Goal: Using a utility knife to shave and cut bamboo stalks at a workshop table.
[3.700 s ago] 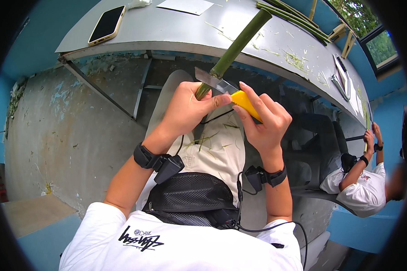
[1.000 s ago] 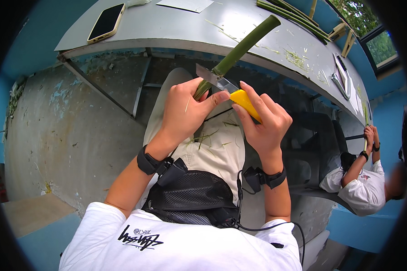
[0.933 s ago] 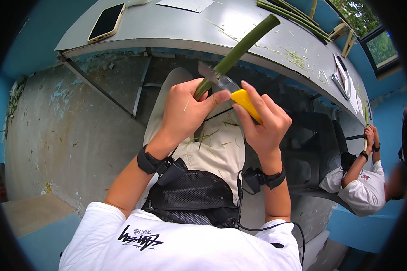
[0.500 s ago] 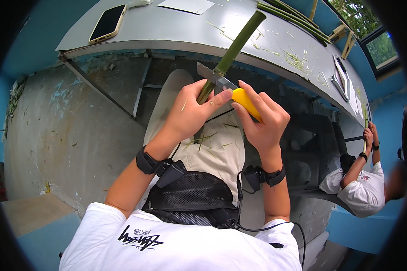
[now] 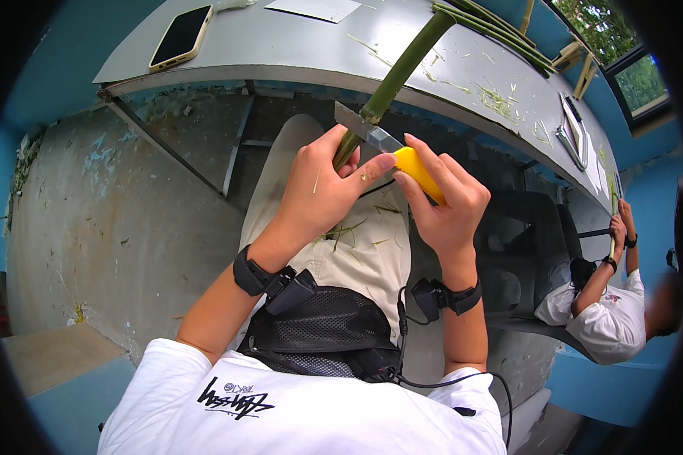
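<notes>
A green bamboo stalk slants up and away over the table's front edge. My left hand is wrapped round its near end, above my lap. In my right hand is a utility knife with a yellow handle, its wide blade out to the left. The blade lies across the stalk just below a joint. My left thumb reaches to the front of the yellow handle. Green shavings lie on my beige trousers between the thighs.
On the grey table lie a phone, white paper, several bamboo stalks and scattered shavings. At the right, another person holds a thin green strip. A black chair stands between us.
The bamboo's far end has shifted slightly right and toward me. Both hands and the knife have moved a little to the right, with the blade still against the stalk.
</notes>
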A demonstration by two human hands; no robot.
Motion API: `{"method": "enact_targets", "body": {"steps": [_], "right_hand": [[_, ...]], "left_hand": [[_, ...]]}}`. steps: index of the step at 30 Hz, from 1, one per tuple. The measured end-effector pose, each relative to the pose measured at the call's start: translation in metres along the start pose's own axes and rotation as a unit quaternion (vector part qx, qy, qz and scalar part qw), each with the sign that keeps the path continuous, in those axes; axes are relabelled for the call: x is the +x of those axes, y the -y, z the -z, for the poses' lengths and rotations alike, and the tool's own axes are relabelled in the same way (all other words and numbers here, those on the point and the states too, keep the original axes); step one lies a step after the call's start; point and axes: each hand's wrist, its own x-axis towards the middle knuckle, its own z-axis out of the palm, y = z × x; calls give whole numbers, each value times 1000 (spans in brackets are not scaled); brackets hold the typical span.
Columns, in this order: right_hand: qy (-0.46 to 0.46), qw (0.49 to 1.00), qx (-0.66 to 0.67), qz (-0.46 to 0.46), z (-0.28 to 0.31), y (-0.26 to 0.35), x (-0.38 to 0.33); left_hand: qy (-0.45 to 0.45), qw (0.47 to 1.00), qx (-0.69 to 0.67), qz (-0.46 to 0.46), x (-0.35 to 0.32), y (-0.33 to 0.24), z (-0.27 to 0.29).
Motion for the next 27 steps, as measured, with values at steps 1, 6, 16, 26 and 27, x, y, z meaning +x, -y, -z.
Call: {"method": "enact_targets", "body": {"steps": [1,6,16,26,27], "right_hand": [[0,1000,3,-1,0,0,0],[4,1000,-1,-5,-2,3,0],[-11,999,-41,14,-5,7,-4],[-41,999,-6,15,-13,21,-7],[-38,999,-10,14,-12,22,-7]], "left_hand": [[-1,1000,4,-3,0,0,0],[-12,1000,19,-6,-1,5,-2],[-28,999,40,-12,-3,8,-1],[-90,996,22,-19,1,23,-8],[-86,995,39,-38,0,23,-4]]}}
